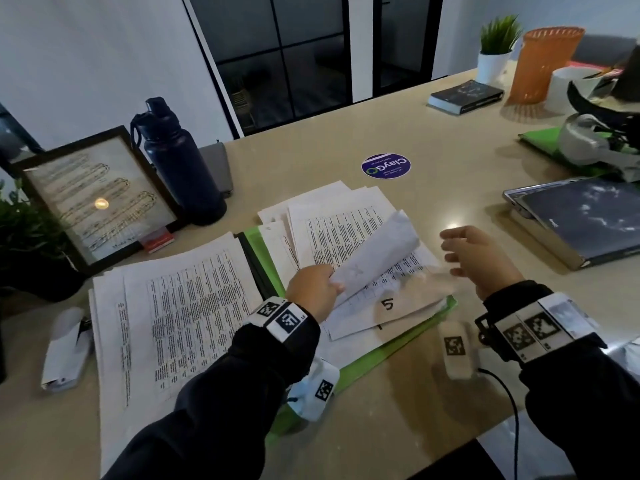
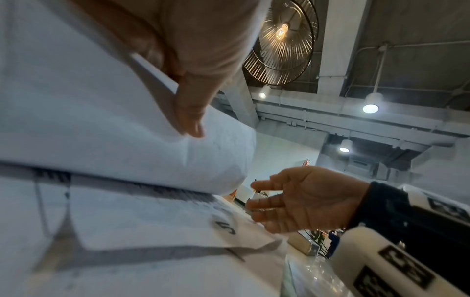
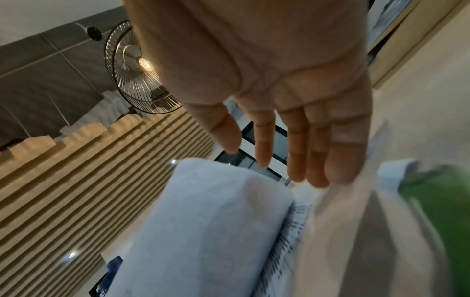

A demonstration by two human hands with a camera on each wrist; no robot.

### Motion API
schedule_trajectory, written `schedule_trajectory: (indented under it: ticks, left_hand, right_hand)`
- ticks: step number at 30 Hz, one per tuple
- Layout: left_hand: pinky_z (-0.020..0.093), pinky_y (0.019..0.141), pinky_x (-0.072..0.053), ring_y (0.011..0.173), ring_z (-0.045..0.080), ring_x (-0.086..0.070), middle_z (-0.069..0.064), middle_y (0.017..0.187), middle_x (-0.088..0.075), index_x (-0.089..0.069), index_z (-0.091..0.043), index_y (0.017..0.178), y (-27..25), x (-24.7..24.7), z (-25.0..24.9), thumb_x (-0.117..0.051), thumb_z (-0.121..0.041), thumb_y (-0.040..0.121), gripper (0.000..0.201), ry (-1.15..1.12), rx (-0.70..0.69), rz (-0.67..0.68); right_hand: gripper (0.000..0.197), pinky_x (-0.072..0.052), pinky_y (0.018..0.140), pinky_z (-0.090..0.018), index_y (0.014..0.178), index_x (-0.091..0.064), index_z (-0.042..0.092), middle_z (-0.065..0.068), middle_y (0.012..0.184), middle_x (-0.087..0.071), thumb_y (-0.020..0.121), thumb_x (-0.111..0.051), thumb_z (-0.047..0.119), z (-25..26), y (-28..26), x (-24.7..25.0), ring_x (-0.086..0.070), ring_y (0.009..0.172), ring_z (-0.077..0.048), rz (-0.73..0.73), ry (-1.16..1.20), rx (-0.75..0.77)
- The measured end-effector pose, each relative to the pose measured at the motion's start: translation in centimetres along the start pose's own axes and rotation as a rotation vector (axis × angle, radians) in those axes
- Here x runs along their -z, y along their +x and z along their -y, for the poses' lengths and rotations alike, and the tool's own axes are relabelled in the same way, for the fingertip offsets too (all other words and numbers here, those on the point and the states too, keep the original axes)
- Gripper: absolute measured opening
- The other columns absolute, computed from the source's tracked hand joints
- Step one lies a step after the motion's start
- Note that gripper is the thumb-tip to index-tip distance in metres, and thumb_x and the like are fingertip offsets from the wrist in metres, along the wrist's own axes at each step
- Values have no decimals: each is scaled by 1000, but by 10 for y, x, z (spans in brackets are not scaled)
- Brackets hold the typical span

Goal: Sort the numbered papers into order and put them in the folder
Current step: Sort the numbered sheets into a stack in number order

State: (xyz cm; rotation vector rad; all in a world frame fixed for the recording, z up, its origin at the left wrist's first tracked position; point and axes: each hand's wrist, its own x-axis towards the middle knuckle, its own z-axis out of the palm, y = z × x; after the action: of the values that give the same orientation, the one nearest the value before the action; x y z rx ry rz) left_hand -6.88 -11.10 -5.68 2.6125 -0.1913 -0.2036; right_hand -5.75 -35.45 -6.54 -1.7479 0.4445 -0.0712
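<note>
An open green folder [image 1: 391, 355] lies on the table under a loose pile of printed papers [image 1: 346, 230]. My left hand [image 1: 317, 289] grips one sheet [image 1: 377, 251] by its near edge and holds it lifted and curled over the pile. Under it lies a sheet marked 5 [image 1: 388, 304], also in the left wrist view [image 2: 226, 228]. A second stack of papers [image 1: 180, 306] lies left of the folder. My right hand [image 1: 474, 258] hovers over the pile's right edge with straight fingers [image 3: 318, 160], holding nothing.
A dark water bottle [image 1: 180, 161] and a framed picture [image 1: 100, 199] stand at the back left. A closed laptop [image 1: 581, 223] lies at the right. A book [image 1: 465, 96], an orange basket [image 1: 543, 64] and a potted plant [image 1: 495, 50] stand at the far end.
</note>
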Motion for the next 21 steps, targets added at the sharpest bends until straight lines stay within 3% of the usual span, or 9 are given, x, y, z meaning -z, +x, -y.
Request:
schedule_trajectory:
  ticks: [2,5,9,12,15,18,21]
  left_hand:
    - [26,53,-24,59,14,-35,-3,60,-34,-38,-14,63,-1,1,3,-62,-24,88,36,-71,6,-36]
    - [26,51,-21,54,12,-26,-1,58,-30,-32,-16,58,0,-2,7,-72,-25,80,46,-193,-9,-21]
    - [30,55,-22,57,17,-32,6,63,-35,-43,-10,63,-4,-13,9,-63,-33,87,39,-260,-8,137]
    - [28,56,-29,56,17,-42,6,62,-46,-47,-11,63,-6,-23,11,-52,-35,94,39,-392,36,187]
    - [31,67,-37,69,21,-53,12,73,-56,-55,-8,75,-4,-26,10,-39,-47,96,47,-439,44,182]
    - [32,83,-45,91,25,-62,11,95,-67,-64,-7,99,-5,-21,5,-30,-45,98,51,-494,47,194]
    - [27,79,-44,92,18,-59,0,93,-64,-64,-13,104,-10,-14,-1,-26,-45,98,50,-514,-4,228]
  right_hand:
    - [15,-44,61,-30,97,-59,16,-5,91,-58,90,-49,9,-3,-3,-4,-53,80,-23,152,-58,-75]
    - [15,-47,63,-33,106,-56,12,-8,92,-57,96,-47,19,-3,-13,-14,-56,77,-25,268,-43,-144]
    - [30,-54,73,-41,118,-49,17,-11,105,-60,97,-43,38,2,-23,-26,-63,88,-32,326,94,-191]
    - [36,-56,68,-41,129,-41,21,-13,111,-59,96,-44,37,5,-31,-37,-64,83,-32,357,117,-169]
    - [46,-58,63,-40,136,-33,24,-13,106,-58,95,-51,28,6,-36,-48,-62,75,-29,367,123,-157]
    - [52,-58,66,-41,140,-27,24,-8,99,-60,94,-53,23,3,-40,-57,-61,71,-27,408,126,-145]
    - [49,-57,61,-38,140,-28,24,-5,96,-61,96,-49,24,1,-43,-62,-62,66,-24,413,126,-131]
